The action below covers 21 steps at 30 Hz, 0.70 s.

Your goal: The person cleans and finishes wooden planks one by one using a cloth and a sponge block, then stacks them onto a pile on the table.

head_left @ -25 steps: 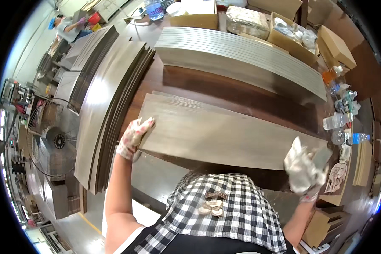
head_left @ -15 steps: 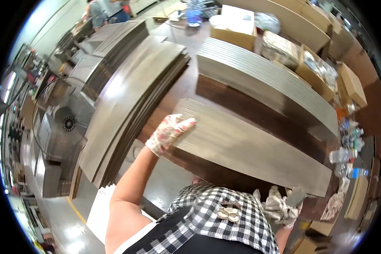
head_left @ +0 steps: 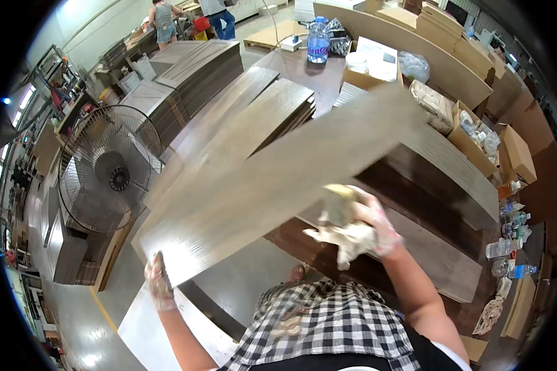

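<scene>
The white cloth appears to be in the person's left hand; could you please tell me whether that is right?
Not quite: the head view shows the white cloth in the right hand, while the left hand holds the long board.

blurred raised board, plank partly hidden, co-worker cut off
</scene>
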{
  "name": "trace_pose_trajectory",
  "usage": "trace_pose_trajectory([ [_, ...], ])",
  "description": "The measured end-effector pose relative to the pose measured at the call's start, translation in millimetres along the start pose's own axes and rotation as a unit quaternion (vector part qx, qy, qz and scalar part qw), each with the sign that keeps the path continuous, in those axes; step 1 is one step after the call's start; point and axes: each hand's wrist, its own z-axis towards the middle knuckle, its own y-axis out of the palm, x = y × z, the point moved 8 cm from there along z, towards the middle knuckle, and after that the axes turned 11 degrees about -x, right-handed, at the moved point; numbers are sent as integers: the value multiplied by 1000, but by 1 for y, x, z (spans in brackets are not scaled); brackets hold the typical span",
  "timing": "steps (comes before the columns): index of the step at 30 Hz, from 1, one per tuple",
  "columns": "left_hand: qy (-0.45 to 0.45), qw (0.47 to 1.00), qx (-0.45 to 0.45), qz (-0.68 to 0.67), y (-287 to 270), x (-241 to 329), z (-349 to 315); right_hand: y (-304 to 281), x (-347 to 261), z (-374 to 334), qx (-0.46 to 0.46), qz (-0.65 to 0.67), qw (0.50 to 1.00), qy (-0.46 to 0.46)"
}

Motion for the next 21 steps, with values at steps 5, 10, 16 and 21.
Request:
trace_pose_trajectory([
  [5,-7,995,96,-12,-73,-20,-20,36,53,101,-76,201,975,64],
  [10,-29,965,101,239,-88,10,0,42,60,142,-90,151,981,84],
  [16,202,845,194,456,-25,103,0,-54,57,67,129,99,986,45],
  [21,145,946,-261,130,250,61,2,-37,35,5,159,244,954,-72],
])
